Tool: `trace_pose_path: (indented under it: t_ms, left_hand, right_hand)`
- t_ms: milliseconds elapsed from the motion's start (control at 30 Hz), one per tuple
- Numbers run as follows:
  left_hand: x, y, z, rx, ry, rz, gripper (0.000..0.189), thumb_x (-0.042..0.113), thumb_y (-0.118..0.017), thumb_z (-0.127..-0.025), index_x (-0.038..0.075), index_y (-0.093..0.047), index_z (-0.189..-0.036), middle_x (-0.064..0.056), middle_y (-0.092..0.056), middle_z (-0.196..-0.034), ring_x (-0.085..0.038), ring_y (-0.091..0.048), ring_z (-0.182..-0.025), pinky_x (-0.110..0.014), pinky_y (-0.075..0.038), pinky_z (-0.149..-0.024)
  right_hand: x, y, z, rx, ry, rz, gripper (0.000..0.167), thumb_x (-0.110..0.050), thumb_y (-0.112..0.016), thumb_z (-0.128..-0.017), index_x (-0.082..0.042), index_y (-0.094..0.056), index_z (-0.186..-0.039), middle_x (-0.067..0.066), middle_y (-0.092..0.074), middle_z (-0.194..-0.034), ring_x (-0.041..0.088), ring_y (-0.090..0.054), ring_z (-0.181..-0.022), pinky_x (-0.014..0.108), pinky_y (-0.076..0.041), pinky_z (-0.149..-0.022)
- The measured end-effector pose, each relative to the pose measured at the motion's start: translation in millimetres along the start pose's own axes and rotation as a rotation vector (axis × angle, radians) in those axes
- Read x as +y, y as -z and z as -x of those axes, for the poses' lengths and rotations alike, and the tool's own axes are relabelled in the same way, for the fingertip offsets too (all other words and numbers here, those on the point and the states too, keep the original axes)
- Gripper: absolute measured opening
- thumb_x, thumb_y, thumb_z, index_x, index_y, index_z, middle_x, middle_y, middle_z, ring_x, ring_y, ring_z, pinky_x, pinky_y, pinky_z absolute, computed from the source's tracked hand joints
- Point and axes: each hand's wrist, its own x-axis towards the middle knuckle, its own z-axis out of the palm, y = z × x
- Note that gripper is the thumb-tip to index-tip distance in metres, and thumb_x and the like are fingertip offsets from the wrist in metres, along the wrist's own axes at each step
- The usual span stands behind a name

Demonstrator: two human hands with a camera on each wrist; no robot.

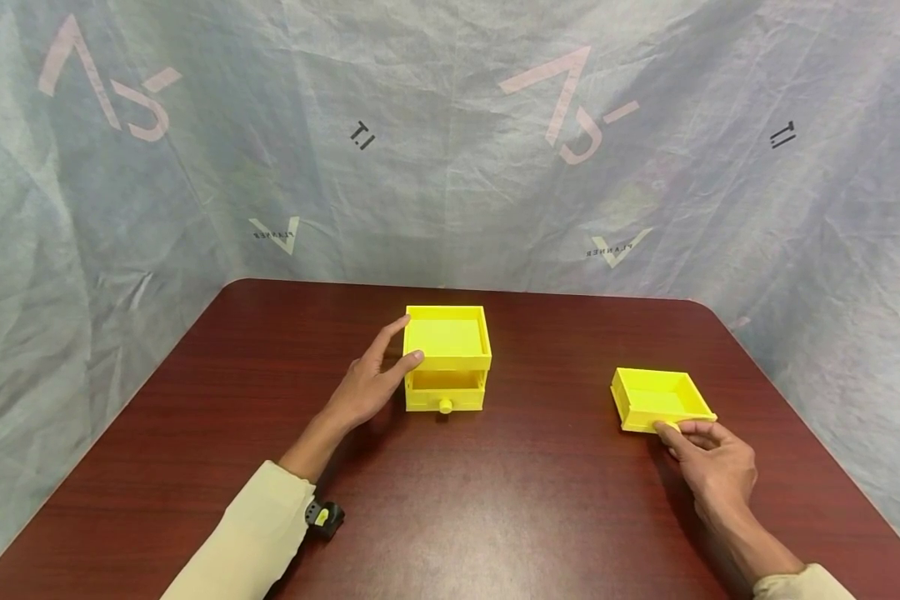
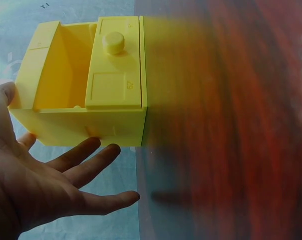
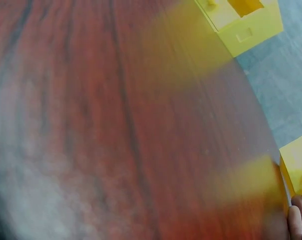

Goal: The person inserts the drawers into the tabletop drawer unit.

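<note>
A small yellow cabinet (image 1: pixel 447 363) stands upright near the table's middle, with a shallow recessed top. Its upper slot is vacant; a lower drawer (image 1: pixel 444 399) with a round knob (image 2: pixel 113 43) sits in the bottom. My left hand (image 1: pixel 362 388) rests lightly at the cabinet's left side, thumb by the front top edge, fingers spread in the left wrist view. To the right, my right hand (image 1: pixel 717 468) pinches the front of a separate yellow drawer (image 1: pixel 656 398) between thumb and fingers. In the right wrist view only the edge of this drawer (image 3: pixel 297 159) and some fingertips show.
Both things are over a dark red wood-grain table (image 1: pixel 540 483) with rounded far corners. A printed grey cloth (image 1: pixel 450 167) hangs behind and along both sides. A black wrist device (image 1: pixel 326 518) is strapped at the left sleeve.
</note>
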Motion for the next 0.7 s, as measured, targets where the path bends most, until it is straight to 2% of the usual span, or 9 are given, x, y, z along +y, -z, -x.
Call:
trace_pose_path:
  t_ms: [233, 500, 700]
  left_hand:
    - [0.8, -0.2, -0.2, 0.002, 0.002, -0.006, 0.067, 0.062, -0.051, -0.097, 0.046, -0.022, -0.155, -0.002, -0.025, -0.162, -0.047, -0.04, -0.135, -0.071, -0.032, -0.102]
    - [0.1, 0.0, -0.2, -0.002, -0.001, 0.002, 0.068, 0.062, -0.051, -0.096, 0.046, -0.022, -0.155, 0.0, -0.025, -0.163, -0.047, -0.04, -0.136, -0.071, -0.032, -0.102]
    - [-0.5, 0.0, -0.4, -0.003, -0.006, 0.006, 0.068, 0.061, -0.051, -0.097, 0.046, -0.022, -0.155, 0.0, -0.024, -0.163, -0.046, -0.04, -0.136, -0.07, -0.032, -0.102]
  right_hand:
    - [0.2, -0.3, 0.3, 0.005, -0.002, -0.025, 0.024, -0.021, -0.09, -0.074, -0.01, -0.071, -0.083, -0.015, -0.066, -0.06, 0.003, -0.066, -0.052, 0.019, -0.053, -0.053]
    - [0.9, -1.1, 2.0, 0.011, 0.009, 0.011, 0.026, -0.024, -0.09, -0.074, -0.01, -0.071, -0.084, -0.016, -0.065, -0.06, 0.003, -0.065, -0.053, 0.018, -0.053, -0.053]
    - [-0.7, -2.6, 5.0, 0.009, -0.008, -0.018, 0.026, -0.024, -0.091, -0.073, -0.01, -0.071, -0.083, -0.015, -0.065, -0.061, 0.003, -0.065, -0.053, 0.018, -0.053, -0.053]
